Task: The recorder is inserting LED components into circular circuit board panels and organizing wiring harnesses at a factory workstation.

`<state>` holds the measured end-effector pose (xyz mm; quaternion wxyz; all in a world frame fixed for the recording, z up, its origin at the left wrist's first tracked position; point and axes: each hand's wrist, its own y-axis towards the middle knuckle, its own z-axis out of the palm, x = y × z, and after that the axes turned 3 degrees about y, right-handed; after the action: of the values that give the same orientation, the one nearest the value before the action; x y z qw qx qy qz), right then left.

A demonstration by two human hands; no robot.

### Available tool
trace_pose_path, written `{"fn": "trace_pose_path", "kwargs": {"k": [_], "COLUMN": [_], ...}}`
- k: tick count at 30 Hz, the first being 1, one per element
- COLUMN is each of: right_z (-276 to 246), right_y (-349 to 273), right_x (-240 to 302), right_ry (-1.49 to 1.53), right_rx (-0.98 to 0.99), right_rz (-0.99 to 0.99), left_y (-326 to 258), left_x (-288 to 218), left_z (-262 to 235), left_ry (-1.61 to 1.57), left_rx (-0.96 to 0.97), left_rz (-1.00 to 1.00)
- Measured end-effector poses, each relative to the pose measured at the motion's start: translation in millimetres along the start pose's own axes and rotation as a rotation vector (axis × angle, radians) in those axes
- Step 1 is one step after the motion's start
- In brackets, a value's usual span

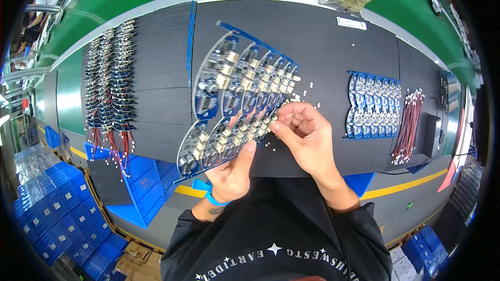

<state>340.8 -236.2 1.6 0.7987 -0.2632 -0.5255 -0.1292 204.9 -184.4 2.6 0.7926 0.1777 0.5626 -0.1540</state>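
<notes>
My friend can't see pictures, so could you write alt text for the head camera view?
A person's left hand holds fanned blue circuit-board panels above a black work surface, the right hand at their edge. Rightward lie another panel group and red-and-black wires; leftward, columns of wired boards.

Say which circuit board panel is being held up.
The middle panel, in the grip of the left hand, with the right hand at its edge. The others, either side of the red wires, lie on the work surface.
</notes>
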Motion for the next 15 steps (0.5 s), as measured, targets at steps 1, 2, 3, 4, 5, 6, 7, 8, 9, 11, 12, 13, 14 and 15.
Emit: {"fn": "trace_pose_path", "kwargs": {"k": [1, 2, 3, 4, 5, 6, 7, 8, 9, 11, 12, 13, 14, 15], "right_z": [-2, -2, -2, -2, -1, 2, 3, 2, 2, 0, -1, -2, -1, 2], "right_y": [0, 1, 1, 2, 3, 5, 6, 7, 8, 8, 8, 9, 7, 4], "right_x": [2, 2, 1, 0, -2, -4, -5, -5, -5, -6, -8, -8, -6, -2], "right_ry": [-0.022, -0.029, -0.036, -0.042, -0.035, -0.026, -0.017, -0.01, -0.003, -0.001, -0.008, -0.015, 0.007, 0.027], "right_rx": [0.023, 0.02, 0.017, 0.014, -0.002, -0.017, -0.033, -0.024, -0.013, 0.013, 0.026, 0.039, 0.037, 0.035], "right_rz": [0.036, 0.022, 0.005, -0.012, -0.036, -0.061, -0.085, -0.073, -0.059, -0.053, -0.061, -0.069, -0.064, -0.06], "left_y": [-2, -6, -7, -8, -8, -5, -6, -9, -11, -7, -7, -6, -7, -6], "left_x": [2, 3, 3, 2, 2, 1, 1, 0, 1, 3, 3, 2, 2, 3], "left_z": [-2, -4, -3, 0, 2, 4, 3, 1, -1, 2, 2, 2, 1, 1], "left_ry": [0.051, 0.184, 0.245, 0.306, 0.366, 0.329, 0.401, 0.473, 0.547, 0.45, 0.449, 0.447, 0.443, 0.446], "left_rx": [0.022, -0.024, -0.055, -0.087, -0.12, -0.117, -0.109, -0.101, -0.095, -0.095, -0.1, -0.105, -0.092, -0.076], "left_rz": [0.014, 0.004, 0.017, 0.03, 0.043, 0.059, 0.067, 0.076, 0.084, 0.16, 0.142, 0.124, 0.105, 0.101]}}
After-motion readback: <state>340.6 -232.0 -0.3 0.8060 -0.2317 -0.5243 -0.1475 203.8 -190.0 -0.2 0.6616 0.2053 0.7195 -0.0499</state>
